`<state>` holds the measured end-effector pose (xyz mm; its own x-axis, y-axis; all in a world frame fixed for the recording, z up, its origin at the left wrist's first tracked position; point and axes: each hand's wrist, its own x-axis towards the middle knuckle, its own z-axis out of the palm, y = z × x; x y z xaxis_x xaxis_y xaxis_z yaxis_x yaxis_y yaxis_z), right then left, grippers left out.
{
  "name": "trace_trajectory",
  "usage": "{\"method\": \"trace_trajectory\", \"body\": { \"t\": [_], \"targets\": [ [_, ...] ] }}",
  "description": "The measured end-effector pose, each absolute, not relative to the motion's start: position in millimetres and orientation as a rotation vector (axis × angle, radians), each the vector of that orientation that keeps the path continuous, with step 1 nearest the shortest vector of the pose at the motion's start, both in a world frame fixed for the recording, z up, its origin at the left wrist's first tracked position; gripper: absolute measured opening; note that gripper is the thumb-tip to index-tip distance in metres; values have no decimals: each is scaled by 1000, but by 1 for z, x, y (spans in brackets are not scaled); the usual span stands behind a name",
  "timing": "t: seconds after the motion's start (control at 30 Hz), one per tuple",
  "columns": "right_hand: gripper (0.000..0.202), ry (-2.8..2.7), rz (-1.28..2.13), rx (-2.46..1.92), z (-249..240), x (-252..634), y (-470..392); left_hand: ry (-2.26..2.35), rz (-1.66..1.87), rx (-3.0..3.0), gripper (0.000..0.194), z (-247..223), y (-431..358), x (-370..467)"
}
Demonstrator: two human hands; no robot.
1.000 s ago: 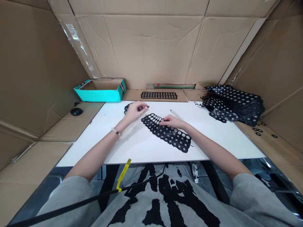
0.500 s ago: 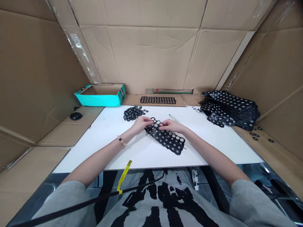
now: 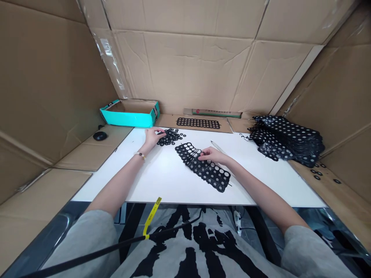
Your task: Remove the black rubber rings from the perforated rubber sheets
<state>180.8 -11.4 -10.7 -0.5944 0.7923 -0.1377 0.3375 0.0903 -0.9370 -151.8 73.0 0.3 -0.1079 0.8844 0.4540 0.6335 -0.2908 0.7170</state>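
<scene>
A black sheet with rows of round holes (image 3: 210,173) lies slantwise on the white board (image 3: 162,181). My right hand (image 3: 211,155) pinches its upper edge, fingers closed on it. At the left edge of a heap of small black rings (image 3: 171,137) is my left hand (image 3: 153,137), thumb and fingertips pressed together over the rings. Whatever those fingertips hold is too small to make out.
A turquoise-edged box (image 3: 127,119) stands at the back left, a flat perforated sheet (image 3: 198,123) at the back. Stacked black sheets (image 3: 292,139) lie at the right, with loose rings (image 3: 317,177) beside them. A pen (image 3: 217,146) lies behind my right hand.
My left hand has let go of the sheet's upper left end and moved left and back to the ring heap. My right hand stays on the sheet. The camera view has shifted slightly.
</scene>
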Motion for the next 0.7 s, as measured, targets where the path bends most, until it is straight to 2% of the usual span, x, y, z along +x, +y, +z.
{"method": "trace_trajectory", "body": {
  "t": [0.1, 0.17, 0.3, 0.37, 0.53, 0.7],
  "targets": [
    [41, -1955, 1508, -1135, -9, 180, -14, 1709, 1394, 2112, 24, 12, 57, -130],
    [40, -1934, 1491, -1154, -8, 178, -16, 1494, 1328, 2273, 28, 20, 37, -105],
    [37, -1883, 1381, -1202, -5, 172, -21, 902, 863, 2528, 32, 19, -14, -49],
    [36, -1876, 1377, -1166, -3, 172, -22, 912, 821, 2473, 31, 13, -32, -32],
    [33, -1865, 1644, -895, -5, 184, -15, 1024, 949, 2135, 26, 4, -33, -30],
    [33, -1894, 1537, -930, -15, 186, -9, 1045, 931, 1867, 27, 1, -18, -33]
  ]
}}
